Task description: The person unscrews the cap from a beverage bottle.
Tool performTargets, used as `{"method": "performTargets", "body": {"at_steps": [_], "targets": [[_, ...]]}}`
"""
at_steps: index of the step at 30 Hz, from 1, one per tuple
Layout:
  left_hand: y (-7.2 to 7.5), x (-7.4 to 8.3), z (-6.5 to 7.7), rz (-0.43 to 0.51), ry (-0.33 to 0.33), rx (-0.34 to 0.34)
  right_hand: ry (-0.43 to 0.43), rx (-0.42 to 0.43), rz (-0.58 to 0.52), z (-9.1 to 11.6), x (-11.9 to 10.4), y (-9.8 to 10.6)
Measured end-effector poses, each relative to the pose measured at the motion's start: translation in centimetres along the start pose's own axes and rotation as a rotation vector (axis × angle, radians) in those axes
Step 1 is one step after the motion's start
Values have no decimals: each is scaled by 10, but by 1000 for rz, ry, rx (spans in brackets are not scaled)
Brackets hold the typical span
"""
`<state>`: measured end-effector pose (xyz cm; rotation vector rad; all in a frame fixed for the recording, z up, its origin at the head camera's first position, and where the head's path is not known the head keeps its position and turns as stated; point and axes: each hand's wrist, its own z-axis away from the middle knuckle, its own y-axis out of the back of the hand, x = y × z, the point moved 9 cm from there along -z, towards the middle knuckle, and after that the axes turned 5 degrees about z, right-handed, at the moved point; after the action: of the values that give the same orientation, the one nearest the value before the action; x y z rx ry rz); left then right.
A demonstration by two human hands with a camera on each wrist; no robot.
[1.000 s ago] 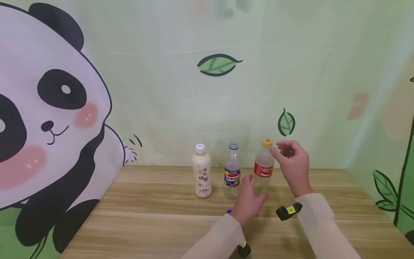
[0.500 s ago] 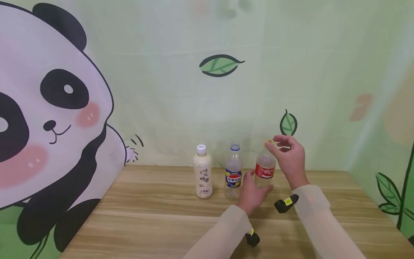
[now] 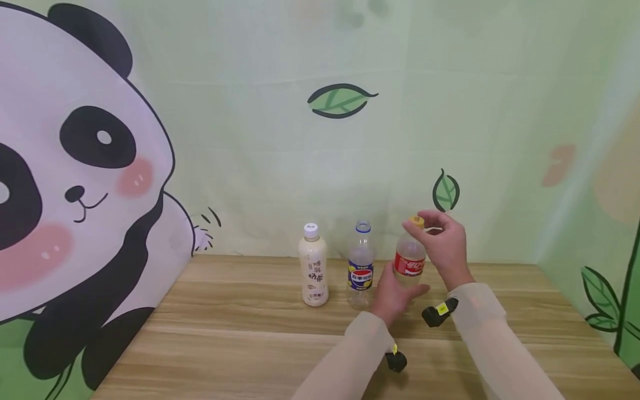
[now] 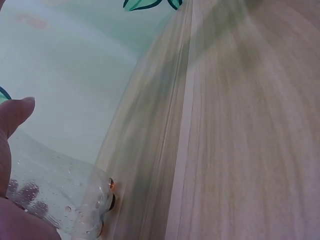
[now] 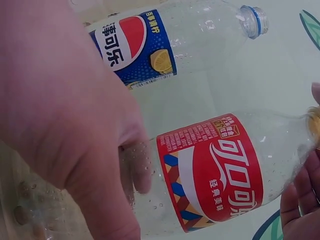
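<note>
A clear plastic cola bottle point(image 3: 410, 265) with a red label stands at the right of a row of bottles. My left hand point(image 3: 392, 295) holds its lower part from the front, thumb point(image 4: 21, 112) sticking out past it. In the right wrist view, the left fingers curl round the bottle below the label. My right hand point(image 3: 444, 238) pinches the yellow cap point(image 3: 418, 221) on the bottle's neck between thumb and fingers. Clear plastic and droplets show in the bottle's base point(image 4: 75, 190) in the left wrist view. The cap point(image 5: 315, 124) is partly cut off in the right wrist view.
Just left of the hands stands an uncapped clear bottle point(image 3: 361, 276) with a blue label and blue neck ring. Further left is a cream-coloured milk tea bottle point(image 3: 313, 266) with a white cap. The wooden table point(image 3: 240, 316) meets a panda-printed backdrop point(image 3: 260, 183).
My left hand has moved right and round the cola bottle's lower part. My right hand has moved left onto the yellow cap. A blue thing seen beside the left wrist is now out of sight.
</note>
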<state>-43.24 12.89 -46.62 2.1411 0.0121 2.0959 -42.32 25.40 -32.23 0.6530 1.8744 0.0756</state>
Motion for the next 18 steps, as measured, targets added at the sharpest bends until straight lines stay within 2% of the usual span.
{"method": "performTargets", "body": {"at_steps": [10,18], "targets": [[-2,1,-8,-29,-69,7,32,25,-3,1,0,3],[-3,7,0,-6,-111,-24,32,22,5,7,-7,6]]}}
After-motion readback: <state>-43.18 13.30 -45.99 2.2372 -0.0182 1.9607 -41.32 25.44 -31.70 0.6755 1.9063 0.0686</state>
